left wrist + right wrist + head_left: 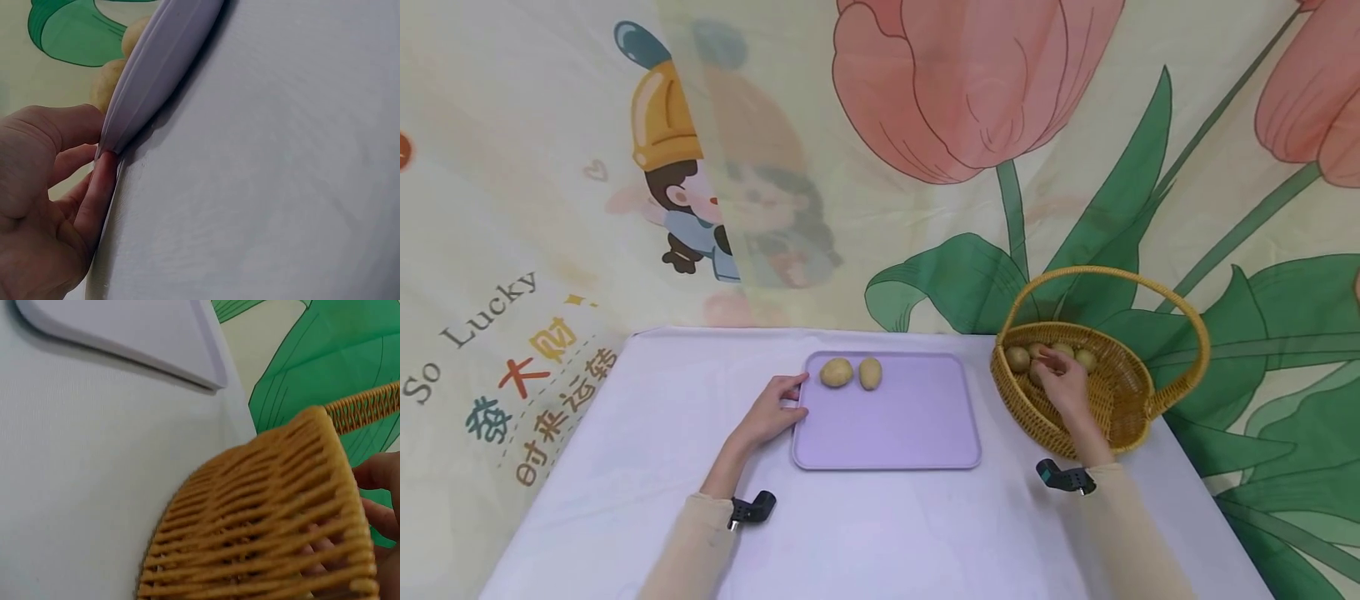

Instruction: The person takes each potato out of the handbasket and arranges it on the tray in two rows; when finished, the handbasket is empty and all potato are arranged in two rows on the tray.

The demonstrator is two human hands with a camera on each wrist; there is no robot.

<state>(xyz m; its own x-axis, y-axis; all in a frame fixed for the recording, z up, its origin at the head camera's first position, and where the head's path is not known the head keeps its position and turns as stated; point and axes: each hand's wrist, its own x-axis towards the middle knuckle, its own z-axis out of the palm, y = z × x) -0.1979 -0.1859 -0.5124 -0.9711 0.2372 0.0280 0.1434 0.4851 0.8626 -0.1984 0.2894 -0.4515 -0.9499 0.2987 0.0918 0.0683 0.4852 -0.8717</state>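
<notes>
In the head view two potatoes, one (836, 372) and another (870, 373), lie in the far left part of a lilac tray (887, 425). My left hand (772, 411) holds the tray's left rim; in the left wrist view its fingers (97, 194) meet at that rim. My right hand (1064, 385) reaches into a wicker basket (1131, 400) and grips a potato (1036, 372) at its fingertips, partly covered by the hand. Several more potatoes (1086, 360) lie around it. The right wrist view shows the hand (380, 512) behind the basket wall (256, 519), its grip hidden.
A tall arched handle (1180, 308) rises over the basket, to the right of the tray. White cloth (880, 533) covers the table. A printed curtain (775, 125) with tulips and a cartoon figure hangs behind the far edge.
</notes>
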